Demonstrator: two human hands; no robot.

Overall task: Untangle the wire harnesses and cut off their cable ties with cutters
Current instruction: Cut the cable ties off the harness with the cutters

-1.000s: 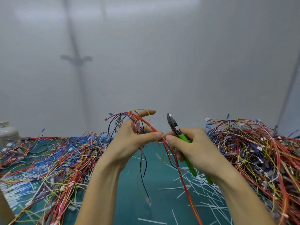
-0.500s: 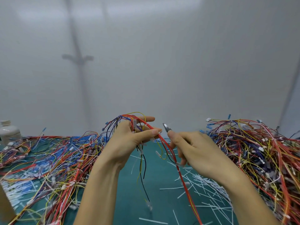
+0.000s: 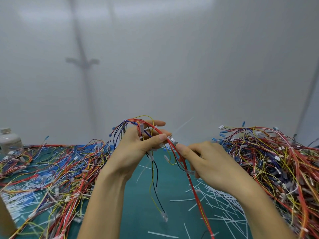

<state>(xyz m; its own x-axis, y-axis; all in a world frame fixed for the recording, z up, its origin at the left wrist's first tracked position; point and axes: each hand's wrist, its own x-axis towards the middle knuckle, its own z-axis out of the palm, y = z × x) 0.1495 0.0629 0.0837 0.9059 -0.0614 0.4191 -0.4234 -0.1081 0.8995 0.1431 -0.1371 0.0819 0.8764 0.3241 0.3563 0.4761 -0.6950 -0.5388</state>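
While the left hand (image 3: pixel 138 149) pinched the harness (image 3: pixel 195 195), the right hand (image 3: pixel 212 163) gripped cutters (image 3: pixel 173 140) against its cable tie (image 3: pixel 181 127); snip likely next.

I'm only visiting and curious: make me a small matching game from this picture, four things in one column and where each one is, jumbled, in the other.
Things:
1 wire harness
2 cutters
3 bottle
4 cut tie strips

Places:
A at the far left of the view, by the wall
B scattered on the green mat
C gripped in the left hand
D in the right hand, only the metal tip showing

Pairs: 1-C, 2-D, 3-A, 4-B
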